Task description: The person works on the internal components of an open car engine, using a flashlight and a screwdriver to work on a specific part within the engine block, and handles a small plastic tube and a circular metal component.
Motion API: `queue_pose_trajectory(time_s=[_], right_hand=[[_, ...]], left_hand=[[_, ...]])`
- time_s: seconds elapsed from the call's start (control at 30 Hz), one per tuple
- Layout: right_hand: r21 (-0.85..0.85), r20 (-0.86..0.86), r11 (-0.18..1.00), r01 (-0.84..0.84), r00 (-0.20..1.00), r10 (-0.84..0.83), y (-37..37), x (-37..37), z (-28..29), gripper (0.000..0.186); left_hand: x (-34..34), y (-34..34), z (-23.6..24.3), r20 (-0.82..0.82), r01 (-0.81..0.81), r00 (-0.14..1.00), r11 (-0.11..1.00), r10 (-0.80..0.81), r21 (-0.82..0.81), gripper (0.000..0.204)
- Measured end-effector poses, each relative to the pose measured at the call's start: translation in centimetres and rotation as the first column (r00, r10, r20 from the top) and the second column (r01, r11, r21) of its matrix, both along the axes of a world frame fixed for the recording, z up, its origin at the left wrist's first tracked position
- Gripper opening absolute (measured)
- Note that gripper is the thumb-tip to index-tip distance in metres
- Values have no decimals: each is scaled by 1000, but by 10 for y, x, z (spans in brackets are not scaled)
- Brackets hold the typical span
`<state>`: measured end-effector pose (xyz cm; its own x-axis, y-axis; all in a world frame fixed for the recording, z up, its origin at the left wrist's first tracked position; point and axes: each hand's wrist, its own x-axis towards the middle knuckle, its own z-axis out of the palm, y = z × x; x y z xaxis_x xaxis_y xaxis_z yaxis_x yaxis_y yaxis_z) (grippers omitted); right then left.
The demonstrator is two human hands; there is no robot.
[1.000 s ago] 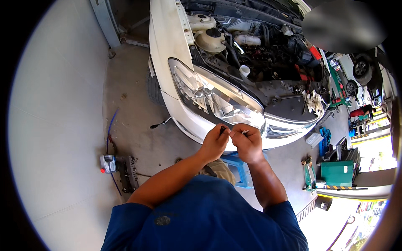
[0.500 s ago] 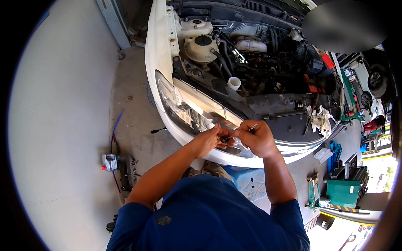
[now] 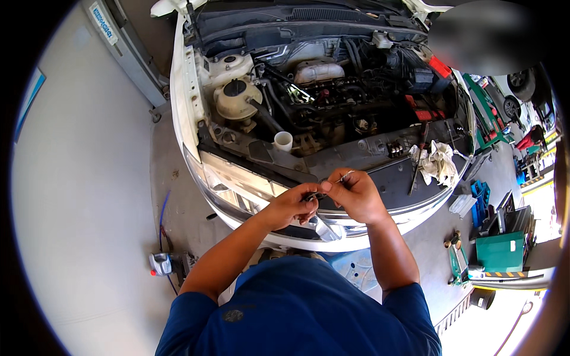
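Both my hands meet in front of the headlight (image 3: 228,184) of a white car with its bonnet up. My right hand (image 3: 358,199) pinches a thin, wire-like piece (image 3: 345,175), whose light end sticks out above the fingers. Close against it, my left hand (image 3: 286,206) has its fingers curled round the other end, where something small and dark shows. The exact kind of this piece is too small to tell, and the fingers cover its middle.
Past my hands lies the engine bay, with a coolant tank (image 3: 238,99) and a white cup-like funnel (image 3: 283,141). White rags (image 3: 440,163) and a long thin tool rest on the front panel. A blue stool (image 3: 356,270) stands below; at right, a green floor jack (image 3: 457,261) and green cabinet (image 3: 500,252).
My view has swung, so the car sits further left and more of the engine bay shows. Both hands keep together on the thin piece, with the left fingers curled in more.
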<state>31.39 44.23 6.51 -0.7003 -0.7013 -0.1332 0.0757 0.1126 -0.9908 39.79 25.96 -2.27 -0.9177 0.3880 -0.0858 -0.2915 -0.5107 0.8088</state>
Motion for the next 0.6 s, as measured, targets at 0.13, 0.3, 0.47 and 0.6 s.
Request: queue_pose_trajectory(time_s=[0.13,0.3,0.47,0.6], right_hand=[[-77,65,997,-22,998,27,10,-11,2,13],[-129,-239,985,-112,968,79,-2,4,15,14],[-69,-504,995,-71,863,27,-15,25,9,18],[-221,-529,975,-17,842,-105,-32,36,7,28]], left_hand=[[-10,1,2,-62,-7,998,991,-2,-133,36],[-14,-6,13,55,-161,983,968,174,-193,19],[-12,-25,13,-71,-328,944,936,321,-132,18],[-3,-44,27,-162,-253,960,957,230,-141,21]])
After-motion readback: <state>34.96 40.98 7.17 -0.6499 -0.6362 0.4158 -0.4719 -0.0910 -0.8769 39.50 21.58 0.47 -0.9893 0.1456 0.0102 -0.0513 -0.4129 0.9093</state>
